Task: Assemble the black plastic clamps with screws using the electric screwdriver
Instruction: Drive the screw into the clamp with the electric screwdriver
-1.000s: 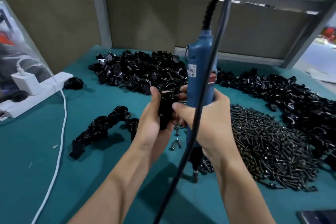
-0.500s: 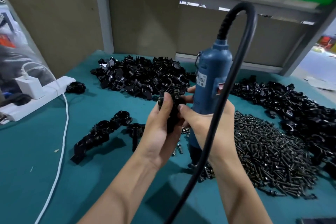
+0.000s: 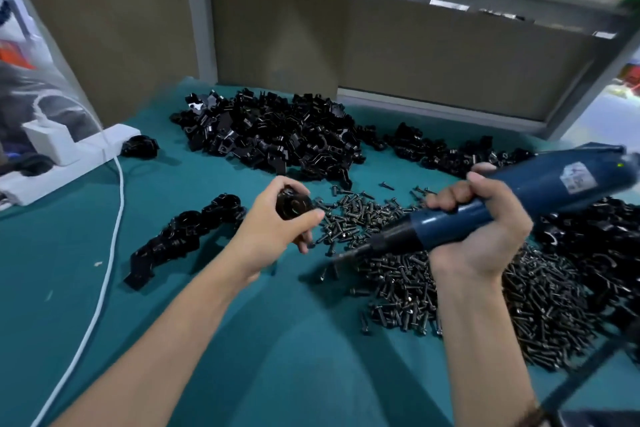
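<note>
**Q:** Head view. What has changed in the last second?

**A:** The two hands, a second ago pressed together at mid-frame with the tool upright, now stand apart. The left hand (image 3: 277, 232) sits at centre-left, fingers and thumb curled round one black clamp (image 3: 293, 206). The right hand (image 3: 481, 229) is at centre-right, fingers wrapped tight about the barrel of the electric screwdriver (image 3: 519, 198).

**Q:** What does that mean for the task?

**A:** Probably that the driving on this clamp is over, or that the tool is going for a fresh screw. The pictures do not settle which, and whether a screw is seated in the clamp cannot be told.

**Q:** Which way does the tool point, and how does its long axis run?

**A:** No longer vertical, the axis runs on a shallow diagonal from the right edge of the frame down to the centre. The blue body lies at the upper right. The bit (image 3: 341, 255) aims lower left, its tip low over the near edge of the heap of screws (image 3: 415, 291), and contact cannot be judged.

**Q:** Where do the other parts lie?

**A:** A row of clamps (image 3: 183, 236) lies on the teal table (image 3: 242, 340) just left of the left hand. Loose clamp parts (image 3: 273, 135) are piled at upper centre.
</note>
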The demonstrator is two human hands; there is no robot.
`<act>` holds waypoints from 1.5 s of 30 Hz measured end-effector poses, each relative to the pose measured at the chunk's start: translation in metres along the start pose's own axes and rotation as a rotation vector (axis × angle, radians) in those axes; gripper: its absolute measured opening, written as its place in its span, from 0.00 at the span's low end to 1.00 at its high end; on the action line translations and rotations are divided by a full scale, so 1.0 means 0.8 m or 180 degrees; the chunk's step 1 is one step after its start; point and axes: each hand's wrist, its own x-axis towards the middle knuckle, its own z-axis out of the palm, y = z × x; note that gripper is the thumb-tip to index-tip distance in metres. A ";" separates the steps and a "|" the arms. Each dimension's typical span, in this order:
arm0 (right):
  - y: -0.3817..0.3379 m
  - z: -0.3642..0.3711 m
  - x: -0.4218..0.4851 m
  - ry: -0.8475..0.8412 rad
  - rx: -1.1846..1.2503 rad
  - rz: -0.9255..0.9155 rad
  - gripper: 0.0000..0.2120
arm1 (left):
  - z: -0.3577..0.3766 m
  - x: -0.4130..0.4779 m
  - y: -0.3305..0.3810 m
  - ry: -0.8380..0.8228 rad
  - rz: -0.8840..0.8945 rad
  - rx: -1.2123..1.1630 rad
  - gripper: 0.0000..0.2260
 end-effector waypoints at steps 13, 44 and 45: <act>0.016 -0.024 0.020 0.0519 0.1022 0.0179 0.07 | -0.003 -0.014 -0.006 -0.0271 0.0101 0.1067 0.17; 0.033 -0.021 0.018 0.0573 0.1053 0.0166 0.09 | -0.006 -0.013 -0.006 -0.0456 0.0302 0.2076 0.17; 0.034 -0.021 0.017 0.0553 0.1051 0.0165 0.09 | -0.006 -0.013 -0.006 -0.0457 0.0324 0.2105 0.17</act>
